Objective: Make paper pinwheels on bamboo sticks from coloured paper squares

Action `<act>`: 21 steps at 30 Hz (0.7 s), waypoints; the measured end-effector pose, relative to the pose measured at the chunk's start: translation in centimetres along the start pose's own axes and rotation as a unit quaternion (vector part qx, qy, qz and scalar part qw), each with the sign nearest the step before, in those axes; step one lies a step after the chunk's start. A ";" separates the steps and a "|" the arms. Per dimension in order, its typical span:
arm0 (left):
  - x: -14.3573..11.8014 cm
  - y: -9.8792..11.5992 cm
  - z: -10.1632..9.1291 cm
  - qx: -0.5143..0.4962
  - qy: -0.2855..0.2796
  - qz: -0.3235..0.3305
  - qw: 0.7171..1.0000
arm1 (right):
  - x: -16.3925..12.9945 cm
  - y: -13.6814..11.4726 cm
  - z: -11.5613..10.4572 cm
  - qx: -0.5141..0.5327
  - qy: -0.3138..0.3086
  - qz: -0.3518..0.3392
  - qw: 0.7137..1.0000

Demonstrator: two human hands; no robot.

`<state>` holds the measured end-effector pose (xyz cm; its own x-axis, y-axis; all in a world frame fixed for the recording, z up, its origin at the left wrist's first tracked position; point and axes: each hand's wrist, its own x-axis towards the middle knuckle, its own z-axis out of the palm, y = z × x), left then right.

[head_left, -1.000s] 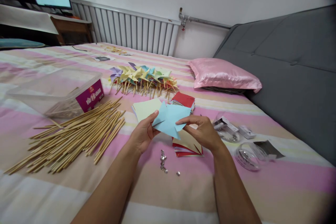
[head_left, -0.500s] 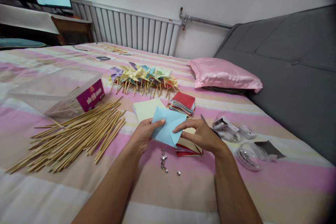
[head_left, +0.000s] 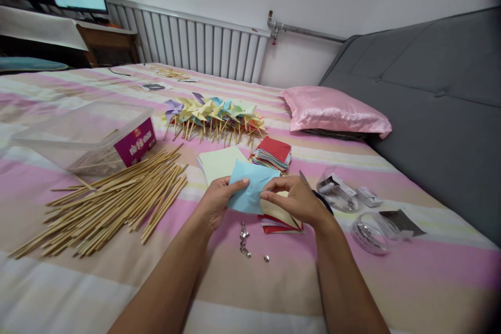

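A light blue paper square (head_left: 250, 180) is gripped by my left hand (head_left: 217, 201), the thumb lying on its face near a small mark at the middle. My right hand (head_left: 293, 195) pinches the right corner of the same paper between thumb and fingers. Below the paper, small shiny metal pieces (head_left: 244, 240) lie on the bedspread. Partly hidden beneath my right hand is a pile of cream and red sheets (head_left: 282, 227). Behind the paper are pale yellow sheets (head_left: 221, 163) and a red-topped stack of coloured squares (head_left: 275, 149). Scissors (head_left: 324, 201) show past my right hand.
Bamboo sticks (head_left: 125, 198) are spread at left before a clear plastic box (head_left: 97, 130). Paper pinwheels (head_left: 211, 110) on sticks lie farther back. At right are round clear containers (head_left: 371, 235), a pink pillow (head_left: 336, 112) and a grey headboard (head_left: 426, 73).
My right fingers have closed together on the paper's corner and drawn slightly in. The blue paper has shifted a little to the right and its lower corner no longer hangs down as far.
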<state>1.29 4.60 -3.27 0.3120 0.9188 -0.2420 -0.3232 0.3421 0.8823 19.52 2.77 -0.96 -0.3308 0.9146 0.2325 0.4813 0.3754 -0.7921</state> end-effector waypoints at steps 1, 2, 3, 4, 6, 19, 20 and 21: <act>0.0 0.0 0.1 -0.001 0.002 -0.001 1.000 | 0.0 0.1 0.1 0.000 0.003 0.006 1.000; -0.1 0.1 0.1 -0.002 0.002 -0.002 1.000 | 0.1 0.2 0.2 0.001 0.006 0.012 1.000; -0.1 0.1 0.2 -0.002 0.003 -0.002 1.000 | 0.1 0.3 0.3 0.001 0.011 0.018 1.000; -0.2 0.1 0.2 0.000 0.003 -0.001 1.000 | 0.1 0.4 0.4 0.003 0.016 0.023 1.000; -0.2 0.1 0.3 0.005 0.002 0.001 1.000 | 0.2 0.5 0.5 0.011 0.027 0.033 0.999; 0.0 -0.2 0.2 0.024 -0.038 0.011 0.999 | 0.3 0.8 0.7 0.000 0.052 0.063 0.997; -0.1 -0.2 0.2 0.025 -0.037 0.012 0.999 | 0.3 0.9 0.7 -0.005 0.058 0.065 0.996; -0.1 -0.2 0.2 0.026 -0.036 0.012 0.999 | 0.2 0.9 0.7 -0.009 0.064 0.068 0.996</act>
<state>1.53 4.41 -3.33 0.3691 0.9094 -0.1916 -0.2861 0.3073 0.9076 19.34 3.24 -2.04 -0.1561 0.9684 0.1943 0.5297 0.2482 -0.8111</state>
